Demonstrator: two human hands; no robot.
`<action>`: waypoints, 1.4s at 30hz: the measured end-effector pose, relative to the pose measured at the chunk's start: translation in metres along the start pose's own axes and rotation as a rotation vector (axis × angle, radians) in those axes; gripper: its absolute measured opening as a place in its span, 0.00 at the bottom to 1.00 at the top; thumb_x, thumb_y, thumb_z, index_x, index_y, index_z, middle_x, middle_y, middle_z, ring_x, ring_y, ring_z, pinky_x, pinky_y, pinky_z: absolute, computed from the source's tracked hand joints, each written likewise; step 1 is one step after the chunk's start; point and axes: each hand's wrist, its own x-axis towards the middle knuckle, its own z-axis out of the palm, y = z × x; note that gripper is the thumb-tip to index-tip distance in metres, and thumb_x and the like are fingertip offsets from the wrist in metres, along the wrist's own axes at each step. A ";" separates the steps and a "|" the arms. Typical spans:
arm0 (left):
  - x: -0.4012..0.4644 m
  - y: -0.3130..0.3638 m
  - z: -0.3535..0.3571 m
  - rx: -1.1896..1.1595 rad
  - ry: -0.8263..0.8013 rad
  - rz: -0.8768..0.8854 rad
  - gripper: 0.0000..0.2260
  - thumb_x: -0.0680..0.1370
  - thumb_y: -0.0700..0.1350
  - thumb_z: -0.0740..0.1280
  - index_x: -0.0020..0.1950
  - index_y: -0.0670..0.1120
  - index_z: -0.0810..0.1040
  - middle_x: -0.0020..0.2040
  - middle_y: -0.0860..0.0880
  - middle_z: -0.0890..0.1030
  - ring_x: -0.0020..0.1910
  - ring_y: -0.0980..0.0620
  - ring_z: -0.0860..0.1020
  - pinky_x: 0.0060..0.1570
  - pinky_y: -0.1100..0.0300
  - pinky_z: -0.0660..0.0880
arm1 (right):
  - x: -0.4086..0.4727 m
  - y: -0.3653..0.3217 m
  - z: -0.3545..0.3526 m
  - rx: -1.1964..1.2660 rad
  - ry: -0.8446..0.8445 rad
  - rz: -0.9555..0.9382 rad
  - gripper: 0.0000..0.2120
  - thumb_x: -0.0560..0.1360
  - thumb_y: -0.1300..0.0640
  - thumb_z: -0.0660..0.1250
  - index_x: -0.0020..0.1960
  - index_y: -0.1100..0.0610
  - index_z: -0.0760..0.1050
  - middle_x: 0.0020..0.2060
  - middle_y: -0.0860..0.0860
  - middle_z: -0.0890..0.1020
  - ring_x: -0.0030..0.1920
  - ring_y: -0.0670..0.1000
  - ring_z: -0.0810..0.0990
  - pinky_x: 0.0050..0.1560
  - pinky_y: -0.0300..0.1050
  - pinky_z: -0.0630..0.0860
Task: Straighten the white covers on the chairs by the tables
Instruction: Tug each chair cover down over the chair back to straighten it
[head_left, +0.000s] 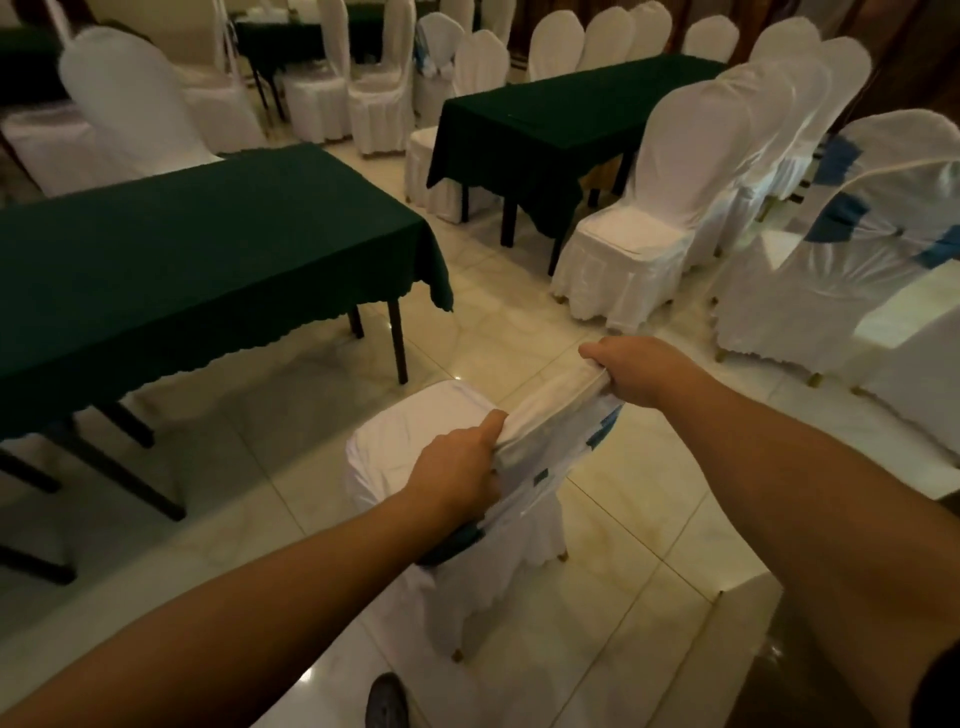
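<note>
The person stands behind a lone chair (415, 467) in the aisle, and both hands hold the top edge of its white cover (540, 410): the left hand (457, 473) pinches the fabric at the near corner of the backrest, thumb laid along the hem, while the right hand (639, 369) has its fingers curled round the far corner. The cloth looks taut between them.

The likeliest fault from here is an uneven pull. If one hand tugs harder than the other, the cover could slide sideways on the backrest and leave the seams skewed rather than squared. A sharp upward pull could also lift the scalloped skirt off the floor side or drag the whole chair, which stands free on smooth tile (649, 519) and probably slides easily. Blue patches show through the thin fabric near the right hand (a sash or backing, it is hard to tell which), and that layer could bunch if the cover is yanked over it.

The cover itself is thin, white and slightly sheer, smooth over the seat, creased and gathered down the back, with a wavy hem near the chair's feet. The chair sits between the near green-clothed worktop (182, 260) and the covered chairs (675, 208) on the right, touching neither.
</note>
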 end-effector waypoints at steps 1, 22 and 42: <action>0.002 -0.007 -0.009 0.006 0.027 -0.010 0.23 0.78 0.49 0.68 0.69 0.59 0.63 0.54 0.49 0.80 0.46 0.51 0.78 0.48 0.55 0.77 | 0.011 -0.003 -0.006 -0.006 0.004 -0.020 0.17 0.73 0.58 0.73 0.50 0.46 0.66 0.47 0.52 0.78 0.45 0.54 0.76 0.43 0.49 0.72; -0.028 -0.208 -0.105 0.241 0.194 -0.297 0.28 0.77 0.57 0.68 0.74 0.57 0.61 0.64 0.43 0.78 0.56 0.42 0.78 0.54 0.52 0.75 | 0.188 -0.166 -0.043 -0.172 0.093 -0.408 0.15 0.74 0.53 0.73 0.59 0.47 0.74 0.46 0.48 0.79 0.45 0.50 0.76 0.46 0.44 0.70; -0.009 -0.374 -0.209 0.295 0.416 -0.363 0.19 0.75 0.50 0.74 0.63 0.51 0.73 0.53 0.46 0.83 0.45 0.45 0.82 0.41 0.56 0.76 | 0.407 -0.289 -0.081 -0.278 0.118 -0.678 0.15 0.70 0.48 0.73 0.50 0.42 0.68 0.34 0.41 0.69 0.35 0.48 0.72 0.35 0.45 0.68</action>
